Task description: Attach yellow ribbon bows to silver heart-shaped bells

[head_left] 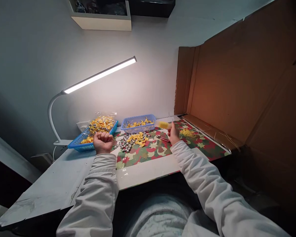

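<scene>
My left hand is raised in front of the blue basket, its fingers curled closed; whatever they may hold is hidden. My right hand is closed around one end of a small yellow, partly see-through cylinder, too blurred to name more closely. Between the hands, a pile of shiny silver beads or bells lies on the patterned sheet, with yellow bow-like pieces beside it. Red-handled snips lie just left of my right hand.
A lilac basket of yellow pieces stands against the wall. The blue basket carries a clear bag of similar pieces. Yellow thread-like scraps lie right. A lit lamp reaches overhead; cardboard walls the right side.
</scene>
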A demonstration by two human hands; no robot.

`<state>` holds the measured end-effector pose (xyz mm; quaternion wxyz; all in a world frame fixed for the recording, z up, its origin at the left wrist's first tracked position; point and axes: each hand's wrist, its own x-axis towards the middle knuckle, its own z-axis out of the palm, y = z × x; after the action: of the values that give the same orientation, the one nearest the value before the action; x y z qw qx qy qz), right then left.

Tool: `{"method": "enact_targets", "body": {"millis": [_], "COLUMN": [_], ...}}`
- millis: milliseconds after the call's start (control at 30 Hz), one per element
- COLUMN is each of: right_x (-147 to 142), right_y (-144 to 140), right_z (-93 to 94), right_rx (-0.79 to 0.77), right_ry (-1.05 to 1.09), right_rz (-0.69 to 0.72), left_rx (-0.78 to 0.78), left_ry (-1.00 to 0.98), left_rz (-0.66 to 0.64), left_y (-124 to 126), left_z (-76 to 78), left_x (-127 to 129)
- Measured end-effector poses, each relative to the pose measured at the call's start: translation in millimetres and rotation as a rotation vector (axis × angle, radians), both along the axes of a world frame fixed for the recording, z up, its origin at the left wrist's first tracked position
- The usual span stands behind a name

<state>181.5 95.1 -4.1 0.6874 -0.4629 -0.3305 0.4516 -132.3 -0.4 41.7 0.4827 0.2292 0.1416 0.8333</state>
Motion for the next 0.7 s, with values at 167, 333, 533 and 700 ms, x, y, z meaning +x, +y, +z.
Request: {"method": "enact_targets", "body": {"millis": [167,333,533,700], "right_x": [-16.6,-29.6,-31.3,-28.3], "right_y": [-19.5,-36.7,-38.1,-31.9], "right_z": [7.6,7.3,6.3,6.7], "right_rx": [-0.012,0.059,0.108,0.041], "right_ry": [0.103,0.030,-0.023,-0.015], "right_rz": [0.292,0.587,0.579,0.384], "left_rx": [-0.094,-0.145,-0.269,-0.293], "left_ry": [0.238,0.698,0.792,0.630], "left_rz": [-0.135,-0.469,-0.794,-0.533], "left_y": [11.4,16.7,12.0,18.0], "left_z": [-8.8,-31.4,-43.2,-32.1], "left_x": [31.4,82.5,93.8,77.2]}}
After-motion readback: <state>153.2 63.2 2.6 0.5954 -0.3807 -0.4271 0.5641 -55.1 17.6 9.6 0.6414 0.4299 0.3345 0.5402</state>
